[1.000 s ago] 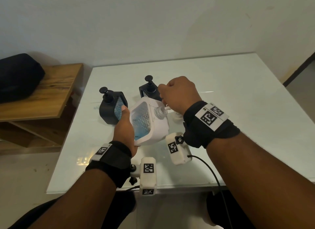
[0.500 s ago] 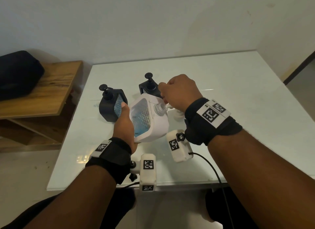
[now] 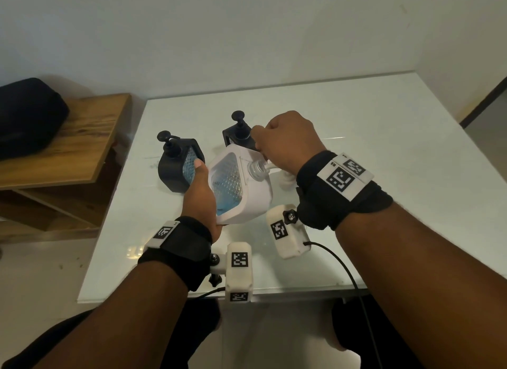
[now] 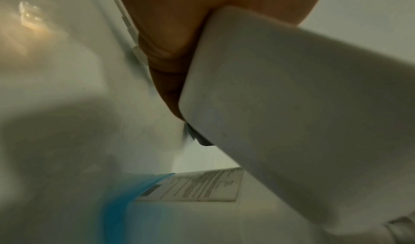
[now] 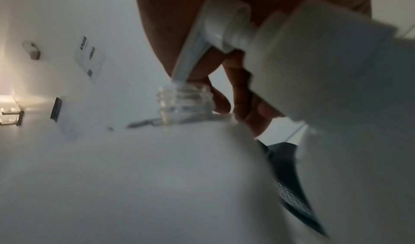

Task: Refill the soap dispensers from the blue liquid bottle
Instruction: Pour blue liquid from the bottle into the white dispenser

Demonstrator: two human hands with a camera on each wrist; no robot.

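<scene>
My left hand (image 3: 200, 187) grips a white soap dispenser (image 3: 247, 198) by its side, tilted with its clear threaded neck (image 3: 256, 171) toward the right. Blue liquid shows low behind its textured window. My right hand (image 3: 285, 141) is curled round the white pump top (image 5: 224, 25) just above the neck (image 5: 184, 104), and the pump's tube runs down into the opening. Two black dispensers stand behind on the table, one at the left (image 3: 178, 168) and one (image 3: 238, 138) partly hidden by my right hand. No separate blue liquid bottle is plainly visible.
The white glass table (image 3: 384, 176) stretches to the right and meets the wall behind. A wooden bench (image 3: 68, 149) with a black bag (image 3: 27, 116) stands to the left. A blue patch and printed label (image 4: 191, 185) appear under the dispenser, possibly a reflection.
Both hands and the white dispenser have drifted slightly away from me. Both grips look the same.
</scene>
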